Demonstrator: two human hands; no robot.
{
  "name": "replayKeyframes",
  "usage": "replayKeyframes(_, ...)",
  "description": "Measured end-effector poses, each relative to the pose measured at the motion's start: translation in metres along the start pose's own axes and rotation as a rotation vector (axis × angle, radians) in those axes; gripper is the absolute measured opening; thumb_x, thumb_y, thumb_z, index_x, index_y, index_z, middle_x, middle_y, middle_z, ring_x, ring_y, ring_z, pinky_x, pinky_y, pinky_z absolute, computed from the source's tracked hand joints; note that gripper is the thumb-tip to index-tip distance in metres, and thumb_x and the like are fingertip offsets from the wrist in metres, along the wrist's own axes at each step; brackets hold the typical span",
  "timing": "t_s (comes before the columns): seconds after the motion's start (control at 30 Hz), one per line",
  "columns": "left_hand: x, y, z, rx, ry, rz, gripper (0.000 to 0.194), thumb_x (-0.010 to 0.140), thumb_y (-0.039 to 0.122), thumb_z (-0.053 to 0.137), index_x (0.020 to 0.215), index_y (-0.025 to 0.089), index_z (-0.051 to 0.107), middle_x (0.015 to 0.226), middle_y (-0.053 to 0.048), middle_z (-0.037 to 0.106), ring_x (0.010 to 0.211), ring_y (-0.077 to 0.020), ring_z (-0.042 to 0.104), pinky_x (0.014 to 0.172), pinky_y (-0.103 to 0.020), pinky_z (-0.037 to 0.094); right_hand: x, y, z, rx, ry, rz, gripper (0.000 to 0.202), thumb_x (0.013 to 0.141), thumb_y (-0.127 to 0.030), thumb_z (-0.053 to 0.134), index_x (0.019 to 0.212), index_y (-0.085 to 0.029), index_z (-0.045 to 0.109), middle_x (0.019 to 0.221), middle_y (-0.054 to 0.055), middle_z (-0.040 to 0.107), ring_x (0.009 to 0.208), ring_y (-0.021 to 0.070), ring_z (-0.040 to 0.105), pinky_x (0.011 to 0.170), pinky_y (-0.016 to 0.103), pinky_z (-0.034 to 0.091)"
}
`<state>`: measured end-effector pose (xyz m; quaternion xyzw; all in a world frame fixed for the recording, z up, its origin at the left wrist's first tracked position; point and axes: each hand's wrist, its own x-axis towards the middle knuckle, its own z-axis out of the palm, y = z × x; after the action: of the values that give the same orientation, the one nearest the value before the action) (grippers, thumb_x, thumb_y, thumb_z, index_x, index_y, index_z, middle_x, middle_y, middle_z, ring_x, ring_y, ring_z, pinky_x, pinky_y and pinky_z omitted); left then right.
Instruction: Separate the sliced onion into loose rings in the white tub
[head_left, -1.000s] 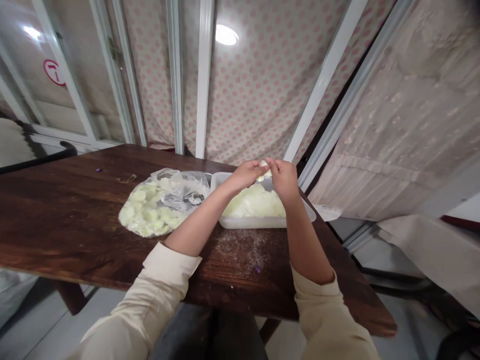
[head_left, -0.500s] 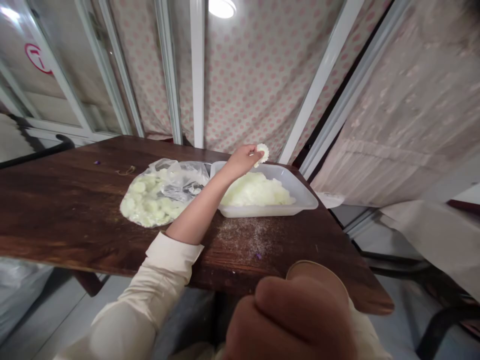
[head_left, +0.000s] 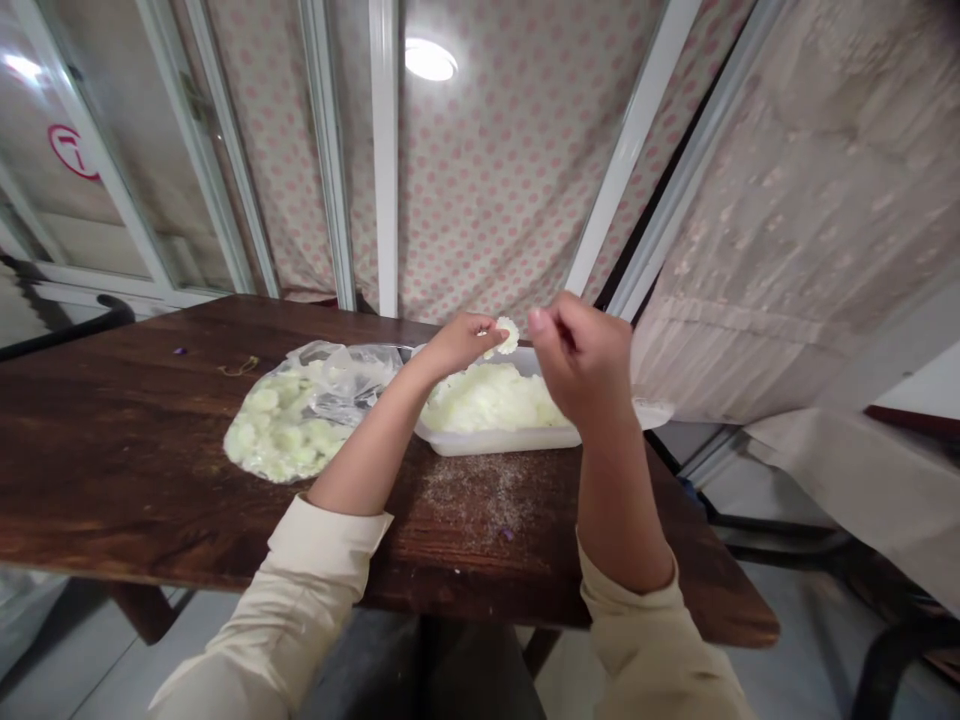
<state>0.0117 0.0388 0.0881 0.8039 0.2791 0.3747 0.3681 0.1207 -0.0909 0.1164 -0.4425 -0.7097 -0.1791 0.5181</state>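
My left hand point(head_left: 466, 342) pinches a pale, scallop-edged slice point(head_left: 509, 336) between thumb and fingers. It holds the slice over a whitish plastic tub point(head_left: 495, 442) heaped with pale green-white pieces point(head_left: 491, 396). To the right, my right hand point(head_left: 586, 360) is raised in a closed fist in front of the tub's right end; whatever its fingers may hold is hidden. Left of the tub lies a clear plastic bag point(head_left: 352, 375) with many pale green round slices point(head_left: 281, 425), partly behind my left forearm.
Fine whitish grains point(head_left: 480, 495) are scattered over the dark wooden table point(head_left: 112, 450) in front of the tub. A thin looped band point(head_left: 240, 366) and a small purple scrap point(head_left: 180, 351) lie at the left. A dotted curtain point(head_left: 487, 200) hangs behind glass at the back.
My right hand has risen from the near bottom edge to beside the slice, at the tub's right end. The left hand still holds the slice over the tub. The view has shifted slightly.
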Motion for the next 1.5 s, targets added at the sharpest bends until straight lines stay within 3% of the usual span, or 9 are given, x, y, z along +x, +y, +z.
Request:
replayKeyframes(0.13, 0.0, 0.0, 0.0, 0.031, 0.009, 0.045, 0.034, 0.077, 0.047, 0.047, 0.062, 0.017, 0.046, 0.049, 0.005, 0.029, 0.042, -0.0052, 0.027, 0.043, -0.02, 0.022, 0.008, 0.067, 0.029, -0.053, -0.119, 0.289, 0.028, 0.085, -0.046, 0.039, 0.076, -0.02, 0.046, 0.062, -0.002, 0.045, 0.06, 0.0119, 0.044, 0.058, 0.026, 0.034)
replayKeyframes(0.23, 0.003, -0.003, 0.001, 0.046, 0.015, 0.077, 0.037, 0.078, 0.049, 0.044, 0.06, 0.017, 0.044, 0.048, 0.005, 0.029, 0.042, -0.0054, 0.027, 0.043, -0.021, 0.021, 0.009, 0.087, 0.045, 0.14, -0.311, 0.337, 0.034, 0.084, -0.052, 0.036, 0.076, -0.02, 0.045, 0.064, -0.002, 0.046, 0.061, 0.0112, 0.045, 0.058, 0.025, 0.036)
replayKeyframes(0.43, 0.003, -0.003, 0.003, 0.022, 0.024, 0.06, 0.038, 0.078, 0.05, 0.043, 0.06, 0.017, 0.043, 0.046, 0.006, 0.029, 0.039, -0.0057, 0.028, 0.042, -0.021, 0.021, 0.008, 0.094, 0.058, 0.392, -0.3, 0.404, 0.032, 0.08, -0.052, 0.042, 0.073, -0.021, 0.042, 0.06, -0.005, 0.041, 0.054, 0.0094, 0.045, 0.055, 0.023, 0.039)
replayKeyframes(0.63, 0.004, -0.004, 0.003, 0.041, 0.035, 0.053, 0.034, 0.078, 0.047, 0.044, 0.062, 0.016, 0.047, 0.046, 0.006, 0.032, 0.04, -0.0057, 0.031, 0.043, -0.02, 0.024, 0.007, 0.115, 0.061, 0.205, -0.097, 0.461, 0.03, 0.081, -0.044, 0.042, 0.063, -0.02, 0.041, 0.055, -0.004, 0.04, 0.053, 0.0103, 0.042, 0.052, 0.023, 0.035)
replayKeyframes(0.83, 0.007, -0.007, 0.007, 0.093, 0.074, -0.005, 0.027, 0.076, 0.042, 0.05, 0.075, 0.016, 0.057, 0.045, 0.006, 0.036, 0.04, -0.0063, 0.032, 0.043, -0.02, 0.026, 0.005, 0.116, 0.064, 0.148, -0.098, 0.462, 0.033, 0.083, -0.045, 0.039, 0.06, -0.021, 0.036, 0.052, -0.004, 0.037, 0.052, 0.011, 0.041, 0.051, 0.024, 0.031)
replayKeyframes(0.97, 0.006, -0.005, 0.012, -0.005, -0.016, -0.026, 0.031, 0.077, 0.046, 0.047, 0.071, 0.017, 0.054, 0.046, 0.006, 0.033, 0.038, -0.0053, 0.03, 0.04, -0.019, 0.024, 0.005, 0.107, 0.065, 0.096, -0.124, 0.401, 0.033, 0.084, -0.043, 0.038, 0.059, -0.021, 0.036, 0.05, -0.004, 0.037, 0.051, 0.011, 0.039, 0.052, 0.024, 0.03)
replayKeyframes(1.07, 0.006, -0.006, 0.015, -0.021, 0.035, -0.02, 0.027, 0.077, 0.042, 0.048, 0.07, 0.017, 0.051, 0.048, 0.006, 0.034, 0.038, -0.005, 0.031, 0.039, -0.018, 0.025, 0.004, 0.105, 0.066, 0.052, -0.124, 0.354, 0.033, 0.084, -0.042, 0.037, 0.059, -0.021, 0.035, 0.05, -0.004, 0.037, 0.051, 0.0109, 0.037, 0.052, 0.024, 0.028)
replayKeyframes(1.3, 0.01, -0.012, 0.015, -0.002, 0.098, -0.004, 0.025, 0.076, 0.042, 0.047, 0.072, 0.017, 0.051, 0.048, 0.006, 0.035, 0.037, -0.0052, 0.031, 0.039, -0.018, 0.024, 0.002, 0.119, 0.063, -0.09, -0.042, 0.493, 0.031, 0.079, -0.046, 0.044, 0.062, -0.02, 0.041, 0.056, -0.002, 0.045, 0.055, 0.0121, 0.041, 0.055, 0.025, 0.03)
replayKeyframes(1.5, 0.011, -0.014, 0.015, -0.008, 0.096, -0.001, 0.028, 0.076, 0.042, 0.049, 0.066, 0.017, 0.047, 0.046, 0.007, 0.034, 0.038, -0.0046, 0.029, 0.041, -0.019, 0.023, 0.004, 0.119, 0.07, 0.463, -0.251, 0.666, 0.042, 0.083, -0.056, 0.029, 0.079, -0.019, 0.048, 0.061, 0.0, 0.052, 0.052, 0.0116, 0.051, 0.047, 0.023, 0.037)
